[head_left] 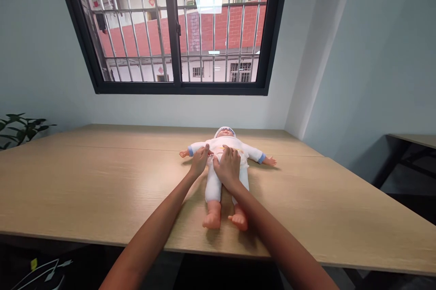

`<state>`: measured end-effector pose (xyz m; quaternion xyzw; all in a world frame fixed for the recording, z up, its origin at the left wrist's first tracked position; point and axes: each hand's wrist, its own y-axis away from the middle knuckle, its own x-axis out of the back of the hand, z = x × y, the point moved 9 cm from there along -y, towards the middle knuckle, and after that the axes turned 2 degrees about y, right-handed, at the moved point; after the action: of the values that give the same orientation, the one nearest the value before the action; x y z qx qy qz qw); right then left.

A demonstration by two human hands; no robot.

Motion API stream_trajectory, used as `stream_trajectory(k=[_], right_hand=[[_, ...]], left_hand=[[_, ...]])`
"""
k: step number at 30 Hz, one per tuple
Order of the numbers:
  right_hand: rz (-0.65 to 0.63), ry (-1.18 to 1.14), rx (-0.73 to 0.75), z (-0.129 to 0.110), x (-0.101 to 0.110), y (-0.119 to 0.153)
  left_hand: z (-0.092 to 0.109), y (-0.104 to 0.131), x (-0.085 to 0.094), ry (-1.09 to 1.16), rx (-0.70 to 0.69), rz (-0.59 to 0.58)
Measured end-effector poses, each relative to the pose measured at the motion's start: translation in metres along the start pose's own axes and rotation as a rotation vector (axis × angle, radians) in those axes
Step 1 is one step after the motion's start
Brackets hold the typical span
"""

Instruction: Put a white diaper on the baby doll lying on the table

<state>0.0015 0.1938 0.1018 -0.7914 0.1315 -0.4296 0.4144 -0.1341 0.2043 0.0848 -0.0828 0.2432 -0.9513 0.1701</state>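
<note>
A baby doll (213,213) lies on its back on the wooden table, head toward the window and bare feet toward me. It wears a white cap (218,132), a white shirt (235,141) with blue cuffs and white trousers (213,185). Both its arms are stretched out sideways. My left hand (200,160) is closed at the shirt's lower left edge, pinching the cloth. Over the doll's waist, my right hand (228,166) has its fingers curled onto the shirt front and hides part of the hem. The exact fingertip contact is partly hidden.
The table (112,181) reaches to the wall below a barred window (177,88). Leaves of a plant (22,129) show at the far left. White cables (51,272) lie below the table's front left edge. Another table (413,139) stands at the right.
</note>
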Motion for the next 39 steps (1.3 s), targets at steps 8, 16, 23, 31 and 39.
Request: stream_trajectory(k=[8,16,23,31,39], right_hand=[[-0.011,-0.127,0.045,-0.007,0.005,-0.003],[-0.04,-0.087,-0.018,-0.003,0.003,-0.004],[-0.038,-0.066,-0.02,-0.001,0.0,-0.004],[-0.063,-0.115,-0.008,-0.002,0.0,-0.005],[-0.072,-0.133,0.003,-0.001,-0.002,-0.006]], left_hand=[[0.009,-0.001,0.002,-0.114,-0.136,0.037],[0.006,0.001,-0.001,-0.138,-0.099,0.01],[0.003,0.002,0.0,-0.091,-0.054,0.021],[0.004,0.003,-0.001,-0.024,-0.037,0.015],[-0.01,-0.001,0.004,0.004,0.035,0.059]])
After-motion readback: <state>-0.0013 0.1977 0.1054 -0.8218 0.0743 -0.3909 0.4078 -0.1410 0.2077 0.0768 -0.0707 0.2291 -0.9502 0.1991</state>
